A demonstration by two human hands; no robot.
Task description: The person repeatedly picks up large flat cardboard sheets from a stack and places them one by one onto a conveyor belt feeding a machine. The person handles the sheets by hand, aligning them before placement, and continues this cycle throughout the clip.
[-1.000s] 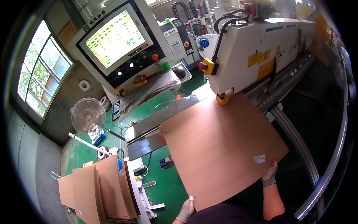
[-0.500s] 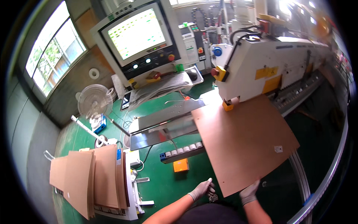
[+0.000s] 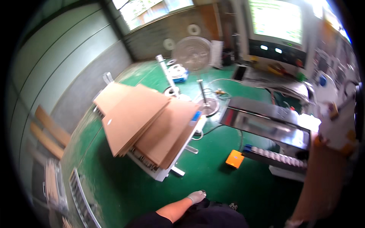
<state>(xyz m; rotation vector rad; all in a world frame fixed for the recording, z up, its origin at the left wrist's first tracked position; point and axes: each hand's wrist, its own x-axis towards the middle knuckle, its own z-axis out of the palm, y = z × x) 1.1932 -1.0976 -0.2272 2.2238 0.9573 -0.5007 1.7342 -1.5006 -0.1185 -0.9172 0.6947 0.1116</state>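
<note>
A brown flat board [image 3: 323, 178] stands at the far right, smeared by motion, its upper end near the white machine [image 3: 338, 131]. My right hand [image 3: 294, 223], gloved, shows only in part at the board's lower corner and grips its edge; the fingers are blurred. In front of my body is my left hand [image 3: 197, 197], in a light glove, fingers curled in and nothing visible in them. Left of centre, a stack of brown boards [image 3: 133, 114] lies unevenly on a white stand [image 3: 161, 174].
An orange box [image 3: 234, 159] sits on the green floor beside a roller rail [image 3: 275, 155]. Behind are a metal table [image 3: 266, 123], a fan [image 3: 192, 53] and a screen [image 3: 275, 21]. A metal frame [image 3: 81, 199] lies at the lower left.
My view has swung left, bringing the board stack toward the middle. The board in my right hand now appears at the far right edge, steeply angled. My left hand stays near my body.
</note>
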